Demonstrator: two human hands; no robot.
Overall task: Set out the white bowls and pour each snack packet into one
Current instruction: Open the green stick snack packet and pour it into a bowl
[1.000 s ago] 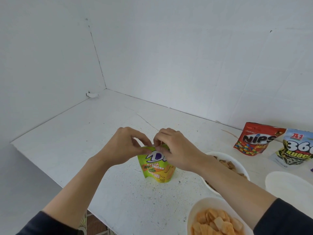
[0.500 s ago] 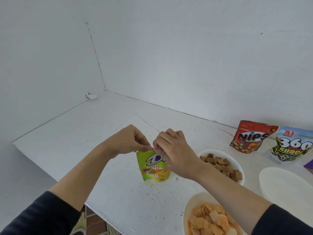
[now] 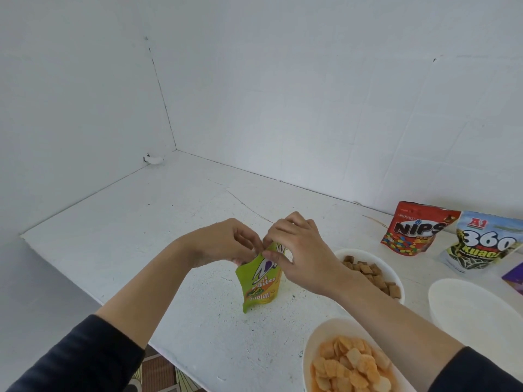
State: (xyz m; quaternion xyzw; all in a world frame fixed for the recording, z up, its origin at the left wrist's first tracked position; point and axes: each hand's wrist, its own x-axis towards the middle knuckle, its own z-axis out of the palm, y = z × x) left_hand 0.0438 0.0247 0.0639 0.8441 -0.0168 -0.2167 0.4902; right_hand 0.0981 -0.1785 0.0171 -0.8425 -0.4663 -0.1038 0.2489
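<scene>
Snack packet (image 3: 260, 281), green and yellow with "Durian" printed near its base, hangs slightly tilted over the middle of the white counter (image 3: 135, 239), its top edge pinched from both sides. The person's left hand (image 3: 223, 244) grips the top left corner between curled fingers and thumb. The right hand (image 3: 301, 250) pinches the top right part, its fingers (image 3: 288, 224) bent over the edge. The two hands meet just above the printed front. Whether the lower corner rests on the counter or hangs just above it cannot be told.

Just right of the right wrist sits a white bowl of brown squares (image 3: 348, 251). Nearer, at the lower edge of the view, a second bowl of orange pieces (image 3: 315, 338) is partly hidden by the right forearm. A third white bowl (image 3: 467, 304), showing only its pale inside, stands at the right edge.

Far right, against the tiled wall (image 3: 311, 108), a red packet (image 3: 416, 229) marked "NIPS" leans beside a blue-and-white packet (image 3: 481, 241) marked "360". A purple corner (image 3: 515, 278) pokes in at the frame's right edge. Dark sleeves (image 3: 85, 357) cover both forearms, and a patterned floor (image 3: 158, 372) shows below the counter's near edge.
</scene>
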